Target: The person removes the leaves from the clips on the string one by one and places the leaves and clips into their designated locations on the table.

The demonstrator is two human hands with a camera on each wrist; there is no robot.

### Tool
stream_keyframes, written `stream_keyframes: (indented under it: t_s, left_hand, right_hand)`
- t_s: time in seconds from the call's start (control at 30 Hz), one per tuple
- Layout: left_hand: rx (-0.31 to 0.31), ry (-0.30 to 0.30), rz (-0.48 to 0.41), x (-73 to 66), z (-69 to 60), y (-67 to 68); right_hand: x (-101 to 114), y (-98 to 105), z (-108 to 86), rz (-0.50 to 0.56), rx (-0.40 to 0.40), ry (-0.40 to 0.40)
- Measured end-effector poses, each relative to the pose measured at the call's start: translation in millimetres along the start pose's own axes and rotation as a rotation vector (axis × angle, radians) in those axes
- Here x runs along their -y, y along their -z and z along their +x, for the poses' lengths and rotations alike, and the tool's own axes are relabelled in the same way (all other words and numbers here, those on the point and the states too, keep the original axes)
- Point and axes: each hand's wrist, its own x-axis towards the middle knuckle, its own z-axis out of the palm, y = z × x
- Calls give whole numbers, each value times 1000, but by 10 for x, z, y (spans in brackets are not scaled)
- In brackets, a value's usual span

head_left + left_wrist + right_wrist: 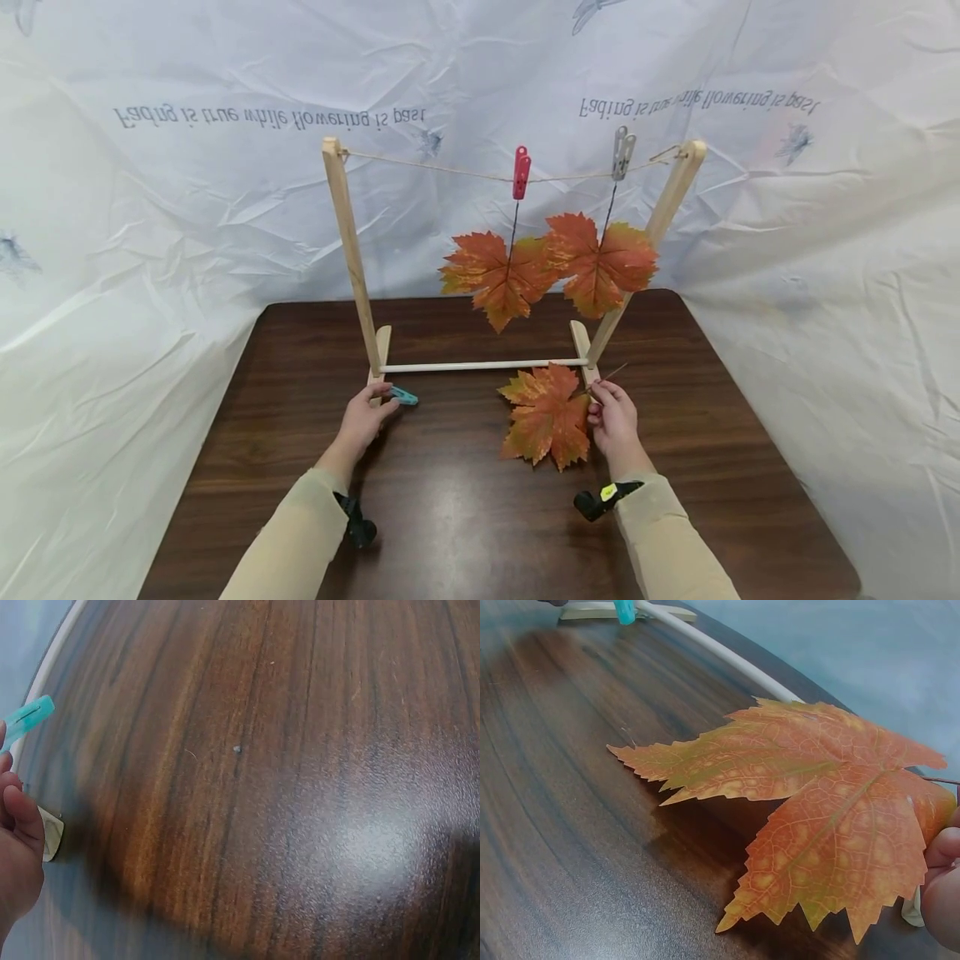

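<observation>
Between thumb and fingers, my left hand (366,417) pinches a teal clothespin (403,396) beside the rack's left foot. The same clothespin (30,716) shows at the left edge of the left wrist view. My right hand (617,421) pinches the thin stem of an orange-red maple leaf (547,417) near the rack's right foot. In the right wrist view this leaf (840,802) is held above the table and its shadow falls below. Two similar leaves hang from the string (435,168), one by a red clothespin (521,173), the other by a grey clothespin (622,154).
The wooden rack has a left post (348,250), a right post (675,196) and a white lower bar (480,366). It stands on a dark wood-grain table (450,517). White printed cloth (247,192) surrounds the table at the back and sides.
</observation>
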Motion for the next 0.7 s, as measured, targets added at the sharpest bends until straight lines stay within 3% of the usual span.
stream_keyframes:
  t_s: [0.3,0.7]
  left_hand:
    - [12,16,14,113,-11,-13]
    - [-8,10,41,126,6,-33]
  right_hand:
    - [-54,52,15,-5,-23,7]
    - [-67,64,12,15,-27,4]
